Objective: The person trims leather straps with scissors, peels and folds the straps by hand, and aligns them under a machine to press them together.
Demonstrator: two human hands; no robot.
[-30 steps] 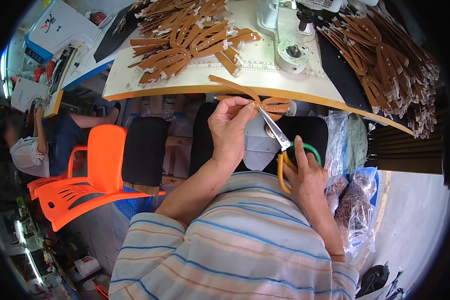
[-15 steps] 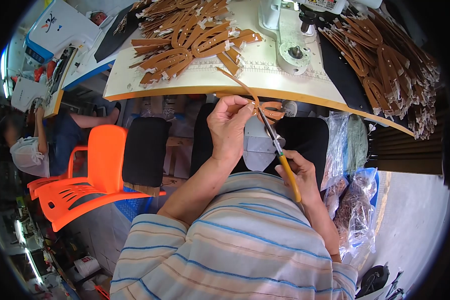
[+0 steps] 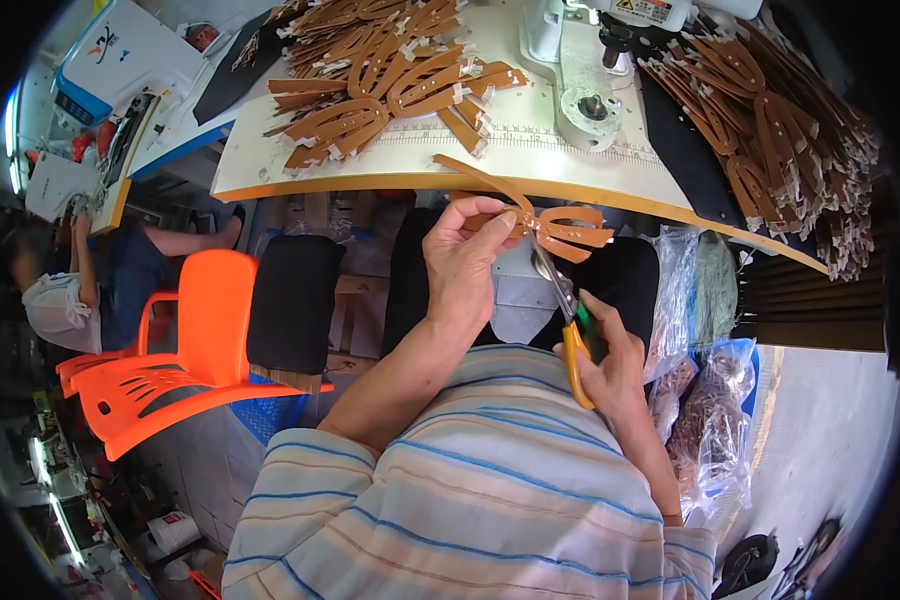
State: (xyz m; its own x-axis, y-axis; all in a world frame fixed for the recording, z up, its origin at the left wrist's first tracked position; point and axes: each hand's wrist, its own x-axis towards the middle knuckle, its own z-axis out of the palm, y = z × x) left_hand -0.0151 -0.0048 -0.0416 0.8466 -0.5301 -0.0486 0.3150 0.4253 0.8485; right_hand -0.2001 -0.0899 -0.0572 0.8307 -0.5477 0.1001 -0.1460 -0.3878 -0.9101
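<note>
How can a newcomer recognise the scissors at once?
Find the white table across the top. Below its front edge, the left hand holds a brown strap piece, and the right hand holds the scissors. Unlike that piece, they have metal blades, one yellow handle and one green.

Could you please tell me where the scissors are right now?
In the head view, the scissors are right of centre in the right hand, blades at the brown strap piece held by the left hand.
</note>
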